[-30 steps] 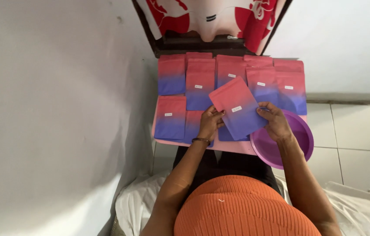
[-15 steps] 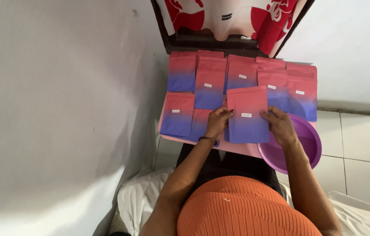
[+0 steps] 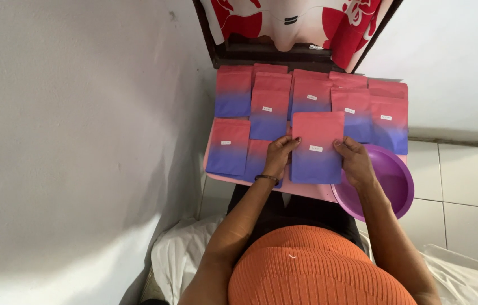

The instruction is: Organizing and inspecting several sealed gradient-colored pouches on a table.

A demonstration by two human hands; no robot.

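From the head camera, the left hand (image 3: 280, 153) and the right hand (image 3: 356, 161) hold one flat pouch (image 3: 317, 148) between them, each pinching a side edge with the fingers curled over its front face and the thumbs out of sight behind or beneath it. The pouch is red at the end far from the hands' wrists and shades to blue-violet at the near end, with a small white label (image 3: 316, 149) near its middle. It lies face up just above or on the pink tray (image 3: 306, 190); whether it rests on the tray cannot be told. Its long axis runs away from the person, red end pointing toward the far wall, and its edges sit square to the tray. It looks thin, light and bendable, probably smooth film that could slip, so a pinch at both side edges, as now, seems the safest hold. Beyond the fingertips lie rows of like pouches (image 3: 267, 113), overlapping. Just under and outside the right wrist sits a purple bowl (image 3: 388, 186), touching the tray's corner. A bracelet (image 3: 266, 178) circles the left wrist.
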